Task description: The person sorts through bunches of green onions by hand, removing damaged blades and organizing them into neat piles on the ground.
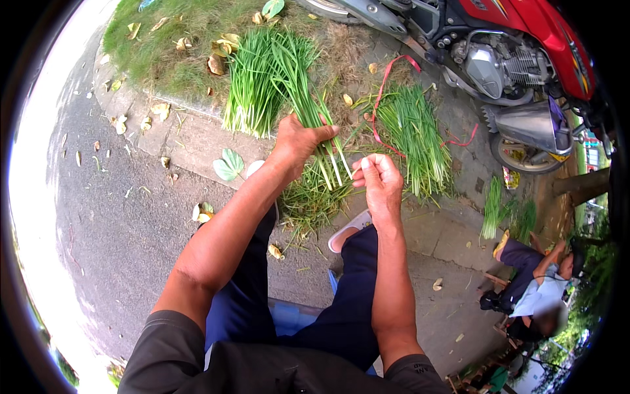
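Note:
My left hand grips a few long green stalks, apparently garlic chives, with the pale cut ends pointing towards me. At those ends my right hand pinches a thin yellowish strip between thumb and forefinger. A neat pile of chives lies on the grass just beyond my left hand, white ends nearest me. Farther right is a looser bundle of chives, with a red plastic ribbon curling along it. Below my hands, loose trimmed leaves are heaped on the ground between my feet.
A red motorcycle stands at the upper right. At the right, a person sits low near another chive bunch. A stone kerb borders the asphalt, where dry leaves are scattered. Part of a blue plastic seat shows beneath me.

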Available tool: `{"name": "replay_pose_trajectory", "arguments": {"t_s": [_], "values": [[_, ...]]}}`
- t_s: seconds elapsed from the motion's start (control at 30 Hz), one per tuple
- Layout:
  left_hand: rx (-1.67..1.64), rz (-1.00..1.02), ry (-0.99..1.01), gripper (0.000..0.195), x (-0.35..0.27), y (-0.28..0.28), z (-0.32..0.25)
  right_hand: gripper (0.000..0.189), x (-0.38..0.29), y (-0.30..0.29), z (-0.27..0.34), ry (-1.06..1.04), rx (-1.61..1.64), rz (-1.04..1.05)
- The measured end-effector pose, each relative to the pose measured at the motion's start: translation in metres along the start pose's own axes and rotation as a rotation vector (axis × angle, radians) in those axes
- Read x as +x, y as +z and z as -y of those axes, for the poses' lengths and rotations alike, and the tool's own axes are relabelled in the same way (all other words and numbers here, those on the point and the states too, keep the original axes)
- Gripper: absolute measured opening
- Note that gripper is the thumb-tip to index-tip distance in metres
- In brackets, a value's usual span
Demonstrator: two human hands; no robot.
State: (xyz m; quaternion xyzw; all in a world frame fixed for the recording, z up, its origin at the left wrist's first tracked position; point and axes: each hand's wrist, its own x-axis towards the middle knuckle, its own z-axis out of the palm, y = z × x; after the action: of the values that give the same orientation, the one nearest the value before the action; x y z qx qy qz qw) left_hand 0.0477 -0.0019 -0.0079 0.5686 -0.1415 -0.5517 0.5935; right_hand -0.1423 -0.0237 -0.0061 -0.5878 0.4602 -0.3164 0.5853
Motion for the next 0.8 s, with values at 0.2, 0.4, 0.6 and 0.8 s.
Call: {"name": "replay_pose_trajectory", "arguments": {"t_s": [0.2, 0.4, 0.6, 0.8], "values": [[-0.032, 0.002, -0.003, 0.015, 0.002, -0.002, -0.001, 0.013, 0.003, -0.012, -0.002, 0.038, 0.091, -0.112], [-0.073, -0.011, -0.001, 0.013, 0.005, -0.006, 0.0, 0.014, 0.003, -0.015, 0.0, 0.049, 0.142, -0.231], [-0.084, -0.005, -0.007, 0.013, 0.005, -0.007, -0.003, 0.018, 0.006, -0.029, -0.006, 0.127, -0.046, -0.187], [-0.065, 0.085, -0.034, 0.016, 0.002, -0.007, -0.003, 0.02, 0.0, -0.025, -0.018, 0.188, -0.615, 0.145]]}}
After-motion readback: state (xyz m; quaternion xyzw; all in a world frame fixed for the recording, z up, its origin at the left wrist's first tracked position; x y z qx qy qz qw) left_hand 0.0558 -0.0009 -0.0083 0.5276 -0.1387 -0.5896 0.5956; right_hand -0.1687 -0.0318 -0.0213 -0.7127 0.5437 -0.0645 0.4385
